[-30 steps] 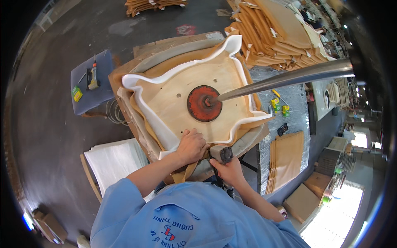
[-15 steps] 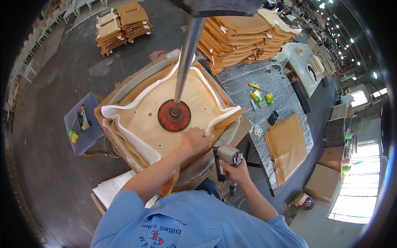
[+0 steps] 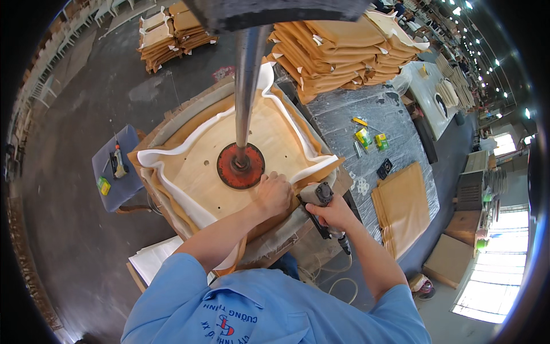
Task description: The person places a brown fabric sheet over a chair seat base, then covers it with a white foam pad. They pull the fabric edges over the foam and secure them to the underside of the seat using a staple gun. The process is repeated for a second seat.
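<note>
A pale plywood seat board (image 3: 200, 166), wrapped in white foam and tan cover material, lies on a round work stand. A red disc (image 3: 240, 166) on a steel rod (image 3: 247, 74) presses down on its middle. My left hand (image 3: 274, 194) rests on the board's near edge beside the disc, fingers curled on the white foam and cover. My right hand (image 3: 335, 214) grips a grey pneumatic staple gun (image 3: 321, 198) at that same edge, its hose trailing down toward the floor.
A tall stack of tan seat pads (image 3: 349, 46) stands behind the stand. A plastic-covered table (image 3: 366, 120) at right carries small yellow and green boxes and tan sheets (image 3: 404, 206). A small grey stool (image 3: 117, 166) with tools sits at left. More pads (image 3: 172, 28) lie far back.
The view has swung, so the rod now points up the picture instead of to the right. My left hand stays on the board's edge and my right hand has brought the staple gun up against it.
</note>
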### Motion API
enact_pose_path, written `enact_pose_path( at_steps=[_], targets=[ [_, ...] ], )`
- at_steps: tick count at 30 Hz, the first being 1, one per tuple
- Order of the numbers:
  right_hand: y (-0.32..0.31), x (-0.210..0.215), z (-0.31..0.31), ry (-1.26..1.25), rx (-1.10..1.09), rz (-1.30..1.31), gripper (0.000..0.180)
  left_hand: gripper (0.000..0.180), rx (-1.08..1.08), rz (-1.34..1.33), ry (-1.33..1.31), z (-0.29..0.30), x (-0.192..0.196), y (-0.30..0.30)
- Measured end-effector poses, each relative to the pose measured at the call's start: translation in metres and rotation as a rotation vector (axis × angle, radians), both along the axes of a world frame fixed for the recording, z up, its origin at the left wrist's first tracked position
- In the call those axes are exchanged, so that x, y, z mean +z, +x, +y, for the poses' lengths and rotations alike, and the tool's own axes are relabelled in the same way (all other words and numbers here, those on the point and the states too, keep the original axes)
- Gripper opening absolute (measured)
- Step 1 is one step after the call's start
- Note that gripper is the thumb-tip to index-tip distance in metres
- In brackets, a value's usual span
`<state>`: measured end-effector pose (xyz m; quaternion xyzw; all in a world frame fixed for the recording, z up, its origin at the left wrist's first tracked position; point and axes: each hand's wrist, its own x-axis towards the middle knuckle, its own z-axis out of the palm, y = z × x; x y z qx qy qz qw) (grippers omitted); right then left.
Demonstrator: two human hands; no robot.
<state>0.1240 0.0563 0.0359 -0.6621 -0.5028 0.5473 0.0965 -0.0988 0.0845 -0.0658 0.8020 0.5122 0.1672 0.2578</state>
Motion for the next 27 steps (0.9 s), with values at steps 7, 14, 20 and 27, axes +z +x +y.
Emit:
enact_pose_path(
  at_steps=[7, 14, 20, 27],
  targets=[
    [-0.015, -0.002, 0.02, -0.046, 0.063, -0.189, 0.048, 0.016, -0.066, -0.085, 0.007, 0.008, -0.004, -0.007],
    [-0.022, 0.004, 0.028, -0.059, 0.061, -0.136, 0.045, 0.017, -0.121, -0.069, 0.05, 0.016, -0.008, -0.012],
    [-0.024, 0.007, 0.02, -0.069, 0.102, -0.168, 0.043, 0.016, -0.175, -0.133, 0.038, 0.02, -0.004, -0.017],
    [-0.03, 0.01, 0.023, 0.037, 0.142, -0.207, 0.041, 0.03, -0.181, -0.015, 0.007, 0.023, -0.003, -0.018]
  ],
)
